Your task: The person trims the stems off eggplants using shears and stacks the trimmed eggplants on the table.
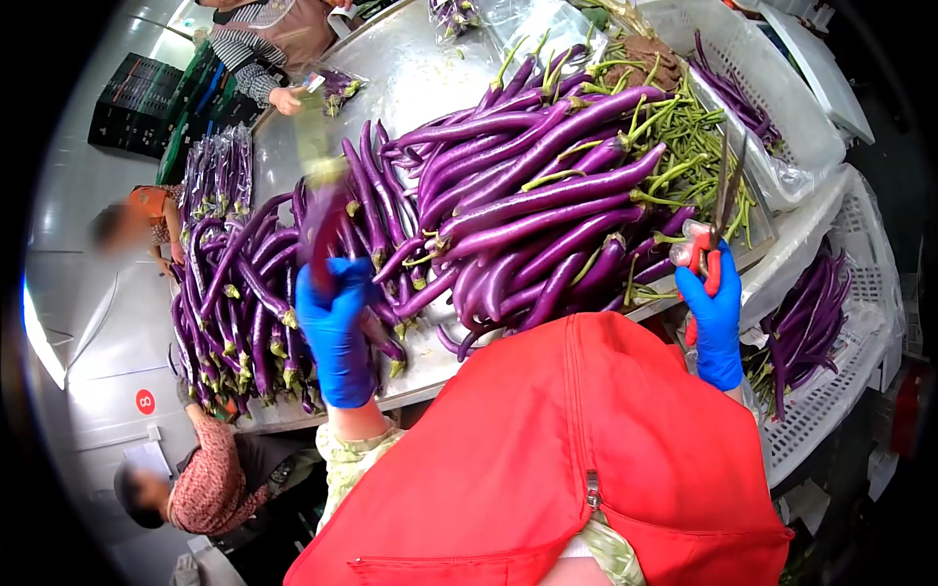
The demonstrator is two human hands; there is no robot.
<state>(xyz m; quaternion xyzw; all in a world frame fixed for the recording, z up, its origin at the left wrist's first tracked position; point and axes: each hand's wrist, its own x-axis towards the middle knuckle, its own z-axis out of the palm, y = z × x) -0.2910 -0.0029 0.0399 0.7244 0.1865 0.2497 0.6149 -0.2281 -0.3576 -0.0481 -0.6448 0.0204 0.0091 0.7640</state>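
right hand (716, 322) near crate (829, 415) of eggplants (806, 327)

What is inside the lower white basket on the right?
Purple eggplants lie heaped inside the basket, with clear plastic along its edge. Whatever is beneath them is covered.

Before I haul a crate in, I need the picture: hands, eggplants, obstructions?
Left hand gripping a blurred eggplant. Right hand holding scissors. Eggplant pile between them; green trimmings heaped alongside.
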